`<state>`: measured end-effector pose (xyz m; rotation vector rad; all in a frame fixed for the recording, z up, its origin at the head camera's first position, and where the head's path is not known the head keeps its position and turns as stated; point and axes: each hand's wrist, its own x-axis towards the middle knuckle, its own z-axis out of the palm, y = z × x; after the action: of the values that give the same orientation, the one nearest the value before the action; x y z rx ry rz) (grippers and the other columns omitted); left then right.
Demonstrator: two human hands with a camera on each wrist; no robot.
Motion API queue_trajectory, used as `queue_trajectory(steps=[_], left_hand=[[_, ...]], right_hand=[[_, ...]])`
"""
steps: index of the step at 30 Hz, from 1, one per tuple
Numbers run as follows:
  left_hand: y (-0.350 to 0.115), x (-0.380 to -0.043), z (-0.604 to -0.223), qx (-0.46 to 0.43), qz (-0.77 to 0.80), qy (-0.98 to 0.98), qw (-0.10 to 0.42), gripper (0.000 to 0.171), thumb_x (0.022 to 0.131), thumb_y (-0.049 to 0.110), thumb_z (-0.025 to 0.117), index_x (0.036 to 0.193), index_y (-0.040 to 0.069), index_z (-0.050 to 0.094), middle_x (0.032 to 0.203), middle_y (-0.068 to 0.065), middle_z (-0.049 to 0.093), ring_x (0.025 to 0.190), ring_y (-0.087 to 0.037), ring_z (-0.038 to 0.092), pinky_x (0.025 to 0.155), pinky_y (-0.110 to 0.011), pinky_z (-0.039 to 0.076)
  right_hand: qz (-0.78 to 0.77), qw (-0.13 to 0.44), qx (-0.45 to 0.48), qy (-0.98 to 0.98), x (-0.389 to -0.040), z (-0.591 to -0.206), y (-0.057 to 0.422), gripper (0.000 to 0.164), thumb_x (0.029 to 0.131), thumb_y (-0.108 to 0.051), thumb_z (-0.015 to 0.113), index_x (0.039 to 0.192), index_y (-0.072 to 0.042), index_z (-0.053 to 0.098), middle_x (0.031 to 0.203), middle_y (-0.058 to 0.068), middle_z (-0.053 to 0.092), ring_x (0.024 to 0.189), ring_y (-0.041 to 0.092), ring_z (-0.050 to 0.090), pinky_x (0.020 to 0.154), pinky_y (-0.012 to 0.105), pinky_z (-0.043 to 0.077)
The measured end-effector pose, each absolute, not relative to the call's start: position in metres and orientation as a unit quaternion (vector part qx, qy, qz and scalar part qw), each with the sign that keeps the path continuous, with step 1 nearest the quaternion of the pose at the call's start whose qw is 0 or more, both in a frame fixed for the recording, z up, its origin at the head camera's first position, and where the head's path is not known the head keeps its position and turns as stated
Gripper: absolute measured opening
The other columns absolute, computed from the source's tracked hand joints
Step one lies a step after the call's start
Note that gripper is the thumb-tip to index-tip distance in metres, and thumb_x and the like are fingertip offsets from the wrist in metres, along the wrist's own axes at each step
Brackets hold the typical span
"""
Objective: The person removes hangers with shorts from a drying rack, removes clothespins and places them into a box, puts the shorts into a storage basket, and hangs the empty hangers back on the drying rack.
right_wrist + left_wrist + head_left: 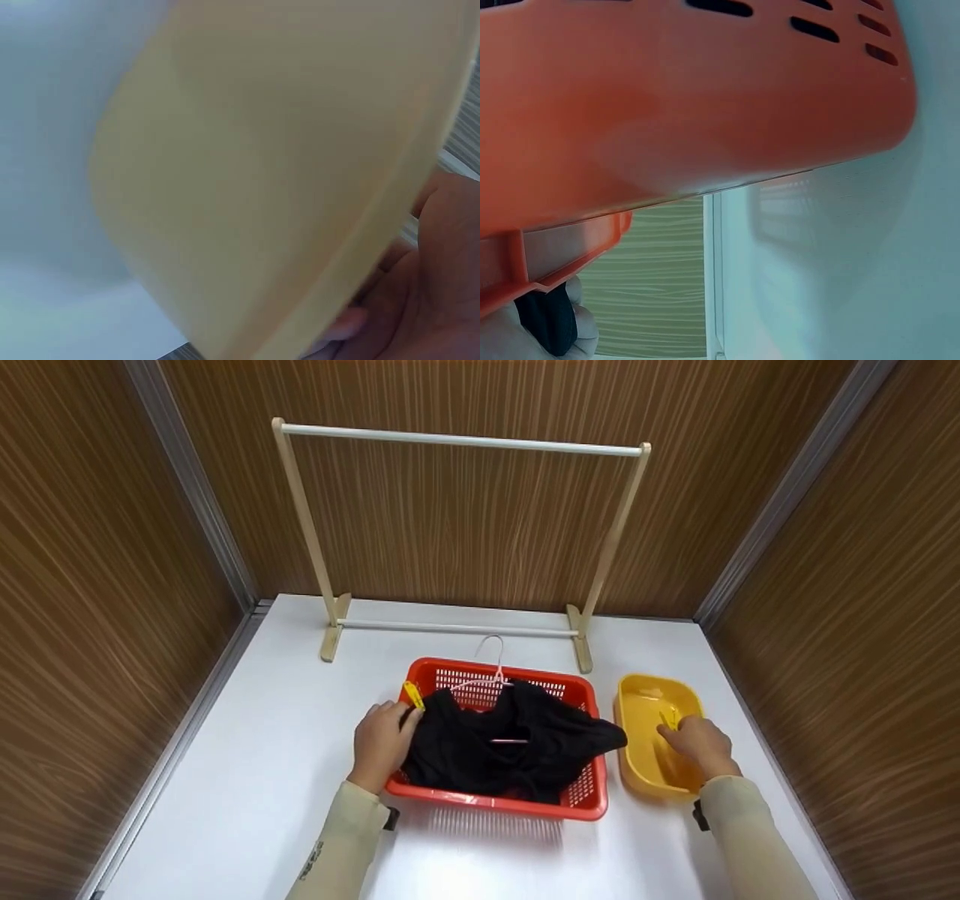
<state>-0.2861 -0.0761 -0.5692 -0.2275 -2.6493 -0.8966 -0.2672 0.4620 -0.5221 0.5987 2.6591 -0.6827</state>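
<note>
A black garment (pixel 465 750) lies over the red basket (pixel 495 802), with a pink hanger (pixel 499 675) inside it and the hook pointing up at the back. My left hand (pixel 384 741) grips the garment's left edge at the basket's left rim; in the left wrist view, black cloth (pixel 549 319) shows between the fingers. A yellow clothespin (pixel 413 695) stands at that edge, just above the left fingertips. Over the yellow basin (pixel 637 750), my right hand (pixel 701 742) pinches another yellow clothespin (pixel 667 722). The right wrist view shows mostly the basin's outer wall (pixel 247 150), hiding the clothespin.
Behind the basket stands a wooden rack with a white top bar (pixel 461 438) and a lower bar (pixel 457 628) near the table. Wood-patterned panels (pixel 465 525) enclose the white table (pixel 247 750) at the back and both sides.
</note>
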Motion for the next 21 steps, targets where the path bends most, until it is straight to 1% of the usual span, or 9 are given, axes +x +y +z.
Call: queue_trajectory(steps=[5, 7, 8, 10, 12, 13, 15, 18, 21], left_hand=[[-0.076, -0.287, -0.569, -0.084, -0.313, -0.931, 0.17, 0.033, 0.103, 0.037, 0.064, 0.084, 0.011, 0.068, 0.075, -0.004, 0.06, 0.071, -0.025, 0.053, 0.066, -0.038, 0.044], [-0.076, -0.287, -0.57, -0.083, -0.312, -0.931, 0.169, 0.032, 0.103, 0.038, 0.064, 0.086, 0.01, 0.068, 0.076, -0.005, 0.061, 0.071, -0.025, 0.053, 0.067, -0.038, 0.044], [-0.077, -0.286, -0.57, -0.082, -0.313, -0.932, 0.166, 0.033, 0.103, 0.038, 0.064, 0.086, 0.011, 0.068, 0.076, -0.005, 0.061, 0.072, -0.024, 0.053, 0.067, -0.038, 0.044], [-0.077, -0.286, -0.57, -0.08, -0.313, -0.932, 0.164, 0.032, 0.103, 0.038, 0.064, 0.087, 0.011, 0.068, 0.077, -0.005, 0.062, 0.072, -0.025, 0.053, 0.068, -0.038, 0.044], [-0.078, -0.285, -0.57, -0.079, -0.317, -0.931, 0.163, 0.031, 0.103, 0.037, 0.063, 0.087, 0.011, 0.067, 0.079, -0.005, 0.062, 0.073, -0.025, 0.053, 0.068, -0.038, 0.044], [-0.078, -0.284, -0.57, -0.08, -0.319, -0.93, 0.165, 0.031, 0.103, 0.037, 0.063, 0.086, 0.011, 0.066, 0.079, -0.006, 0.062, 0.074, -0.025, 0.053, 0.068, -0.038, 0.044], [-0.078, -0.284, -0.57, -0.081, -0.322, -0.927, 0.173, 0.032, 0.103, 0.036, 0.063, 0.084, 0.011, 0.064, 0.079, -0.005, 0.062, 0.073, -0.026, 0.053, 0.067, -0.039, 0.043], [-0.078, -0.285, -0.57, -0.085, -0.324, -0.924, 0.187, 0.032, 0.104, 0.034, 0.063, 0.082, 0.011, 0.062, 0.077, -0.006, 0.061, 0.073, -0.027, 0.053, 0.066, -0.04, 0.043], [-0.078, -0.285, -0.571, -0.086, -0.327, -0.92, 0.199, 0.032, 0.103, 0.034, 0.064, 0.082, 0.01, 0.061, 0.076, -0.006, 0.06, 0.073, -0.027, 0.054, 0.066, -0.039, 0.042]], right_hand=[[-0.219, 0.164, 0.179, 0.945, -0.268, -0.523, 0.462, 0.049, 0.105, -0.042, 0.057, 0.115, 0.005, 0.062, 0.09, 0.014, 0.061, 0.082, 0.028, 0.058, 0.075, 0.038, 0.048], [-0.199, 0.132, 0.157, 0.958, -0.271, -0.522, 0.459, 0.045, 0.107, -0.037, 0.054, 0.115, 0.007, 0.062, 0.091, 0.017, 0.063, 0.081, 0.03, 0.058, 0.075, 0.042, 0.05], [-0.193, 0.102, 0.151, 0.964, -0.272, -0.521, 0.455, 0.043, 0.107, -0.033, 0.053, 0.117, 0.008, 0.061, 0.094, 0.019, 0.065, 0.081, 0.031, 0.059, 0.077, 0.045, 0.051], [-0.192, -0.002, 0.128, 0.973, -0.272, -0.519, 0.443, 0.037, 0.107, -0.027, 0.052, 0.116, 0.008, 0.062, 0.097, 0.022, 0.066, 0.081, 0.034, 0.059, 0.08, 0.051, 0.052], [-0.218, -0.114, 0.106, 0.963, -0.271, -0.515, 0.424, 0.032, 0.106, -0.021, 0.053, 0.115, 0.008, 0.063, 0.1, 0.024, 0.067, 0.084, 0.036, 0.06, 0.084, 0.054, 0.052], [-0.245, -0.157, 0.09, 0.953, -0.269, -0.514, 0.413, 0.03, 0.106, -0.019, 0.054, 0.114, 0.008, 0.064, 0.103, 0.025, 0.068, 0.086, 0.036, 0.061, 0.084, 0.054, 0.051], [-0.3, -0.202, 0.046, 0.931, -0.263, -0.511, 0.39, 0.026, 0.105, -0.016, 0.057, 0.114, 0.006, 0.066, 0.106, 0.024, 0.067, 0.093, 0.037, 0.062, 0.087, 0.054, 0.05], [-0.357, -0.17, -0.004, 0.919, -0.256, -0.509, 0.361, 0.025, 0.105, -0.018, 0.061, 0.115, 0.003, 0.069, 0.111, 0.021, 0.069, 0.1, 0.036, 0.064, 0.091, 0.054, 0.05], [-0.38, -0.112, -0.024, 0.918, -0.251, -0.512, 0.343, 0.021, 0.103, -0.019, 0.065, 0.111, -0.001, 0.072, 0.107, 0.015, 0.072, 0.098, 0.03, 0.065, 0.092, 0.049, 0.052]])
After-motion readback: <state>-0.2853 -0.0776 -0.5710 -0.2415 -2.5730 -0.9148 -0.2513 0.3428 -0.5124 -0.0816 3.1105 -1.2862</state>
